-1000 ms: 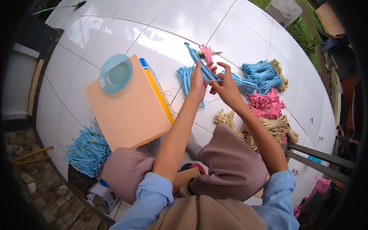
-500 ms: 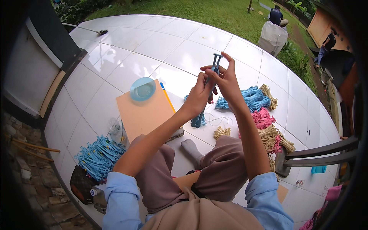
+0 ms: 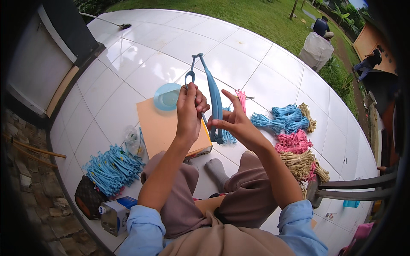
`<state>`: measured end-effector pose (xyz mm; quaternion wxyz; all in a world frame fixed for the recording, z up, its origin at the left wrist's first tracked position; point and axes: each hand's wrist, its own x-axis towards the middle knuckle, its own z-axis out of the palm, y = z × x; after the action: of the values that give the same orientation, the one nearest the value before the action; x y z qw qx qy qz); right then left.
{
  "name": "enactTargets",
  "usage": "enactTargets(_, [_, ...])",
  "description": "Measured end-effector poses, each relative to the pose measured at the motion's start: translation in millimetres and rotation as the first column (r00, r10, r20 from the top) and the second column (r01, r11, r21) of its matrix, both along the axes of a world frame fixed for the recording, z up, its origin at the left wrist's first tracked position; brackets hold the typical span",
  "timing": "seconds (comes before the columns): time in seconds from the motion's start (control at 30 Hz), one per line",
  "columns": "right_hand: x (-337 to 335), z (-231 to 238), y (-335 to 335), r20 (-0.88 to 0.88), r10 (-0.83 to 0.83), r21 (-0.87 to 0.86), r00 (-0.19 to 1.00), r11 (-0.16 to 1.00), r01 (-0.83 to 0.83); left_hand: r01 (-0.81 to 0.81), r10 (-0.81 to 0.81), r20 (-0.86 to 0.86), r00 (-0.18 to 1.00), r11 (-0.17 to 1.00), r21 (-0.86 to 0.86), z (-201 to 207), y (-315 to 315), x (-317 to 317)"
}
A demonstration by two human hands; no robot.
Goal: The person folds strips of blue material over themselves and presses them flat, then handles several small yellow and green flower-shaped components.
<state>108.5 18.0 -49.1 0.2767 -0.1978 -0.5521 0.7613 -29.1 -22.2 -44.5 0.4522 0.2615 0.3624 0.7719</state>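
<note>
In front of my chest, blue rubber straps (image 3: pixel 213 91) with knobbed ends, like flip-flop straps, are held up between my hands. My left hand (image 3: pixel 188 115) is closed, pinching a thin looped blue strap (image 3: pixel 190 77) between thumb and fingers. The wider straps hang to its right, and their top knobs lie beside the thin one's tip. My right hand (image 3: pixel 237 128) has its thumb and fingers against the lower part of the wide straps, index finger stretched out. Behind my left hand, a blue translucent bowl (image 3: pixel 165 97) rests on a tan board (image 3: pixel 149 123).
Bundled blue straps (image 3: pixel 290 117), pink straps (image 3: pixel 294 141) and beige straps (image 3: pixel 297 164) lie on the white tiles to the right. A loose blue pile (image 3: pixel 113 168) is at left, near a metal can (image 3: pixel 114 217). A dark chair leg (image 3: pixel 358 183) juts in at right. Two people are beyond.
My hands have moved apart; the left has shifted left and the right downward. The straps, bunched together before, now spread into a thin loop and a wide part. The view has shifted slightly.
</note>
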Motion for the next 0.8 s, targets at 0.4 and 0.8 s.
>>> enactTargets(0.4, [6, 9, 5, -0.16, -0.159, -0.237, 0.974, 0.964, 0.119, 0.55, -0.567, 0.158, 0.808, 0.823, 0.142, -12, 1, 0])
enactTargets(0.8, [45, 29, 22, 0.354, -0.205, 0.388, 0.912, 0.92, 0.056, 0.418, -0.71, -0.485, 0.51, 0.698, -0.582, 4, -18, 26])
